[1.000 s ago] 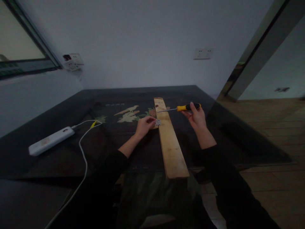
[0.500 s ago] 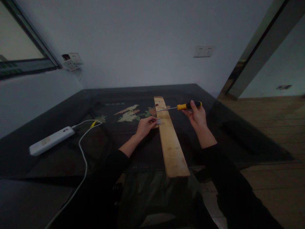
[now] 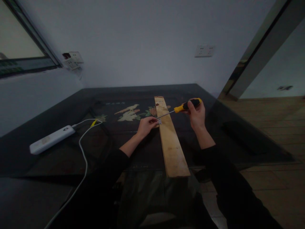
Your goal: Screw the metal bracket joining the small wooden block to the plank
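Note:
A long wooden board [image 3: 173, 143] lies lengthwise across the dark table, its near end sticking out past the front edge. At the board's left edge my left hand [image 3: 146, 125] pinches a small metal plate [image 3: 159, 121], whose exact kind is too small to make out. My right hand [image 3: 197, 116] is wrapped around the yellow and black handle of a screwdriver [image 3: 180, 108], held to the right above the board. The screwdriver's shaft slants down to the left, and its tip is at my left fingertips, beside the plate.
On the left side of the table [image 3: 114, 146] rests a white power strip [image 3: 52, 140]. Its white cord [image 3: 84, 152], with a yellow tag [image 3: 93, 123], runs off the front edge. Behind the table stands a wall with a socket [image 3: 205, 51].
The screwdriver has tilted, handle raised, and its tip has come down and nearer to my left fingers. My left hand keeps its place at the plate.

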A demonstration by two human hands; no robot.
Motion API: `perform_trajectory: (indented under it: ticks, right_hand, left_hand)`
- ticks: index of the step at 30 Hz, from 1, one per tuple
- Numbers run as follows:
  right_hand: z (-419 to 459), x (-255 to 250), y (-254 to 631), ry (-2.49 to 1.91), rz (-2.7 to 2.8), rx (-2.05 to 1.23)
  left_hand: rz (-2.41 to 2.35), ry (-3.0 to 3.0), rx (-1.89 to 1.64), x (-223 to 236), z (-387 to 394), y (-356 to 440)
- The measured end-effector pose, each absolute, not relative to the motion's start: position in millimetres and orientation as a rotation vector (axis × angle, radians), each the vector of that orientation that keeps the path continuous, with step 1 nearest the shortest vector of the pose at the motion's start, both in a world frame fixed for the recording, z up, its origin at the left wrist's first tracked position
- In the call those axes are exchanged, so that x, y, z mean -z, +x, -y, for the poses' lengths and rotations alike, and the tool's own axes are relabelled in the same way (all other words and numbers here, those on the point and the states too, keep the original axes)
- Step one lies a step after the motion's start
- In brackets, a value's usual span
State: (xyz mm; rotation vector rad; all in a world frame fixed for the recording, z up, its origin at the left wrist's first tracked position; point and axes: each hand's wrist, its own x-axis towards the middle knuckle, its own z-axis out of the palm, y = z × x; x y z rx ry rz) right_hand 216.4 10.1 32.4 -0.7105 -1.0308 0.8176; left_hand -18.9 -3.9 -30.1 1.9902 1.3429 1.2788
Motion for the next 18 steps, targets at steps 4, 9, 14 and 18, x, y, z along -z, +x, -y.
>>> perform_trajectory:
  ticks: [4,9,14,18]
  right_hand:
    - [-9.7,-31.2,217.9,-0.760,1.127,-0.759]
    - [-7.8,-31.6,217.2,-0.766,1.202,-0.734]
    - [-2.9,-35.7,214.0,-0.764,1.242,-0.694]
    - [3.1,-41.1,211.2,-0.766,1.280,-0.658]
  left_hand:
    - [-1.330,1.987,-1.277,31.0,3.3,-18.3]
    - [-1.300,1.994,-1.294,30.5,4.6,-17.6]
    - [-1.294,2.017,-1.308,28.6,6.1,-17.3]
    - [-1.298,2.031,-1.317,27.6,7.1,-16.9]
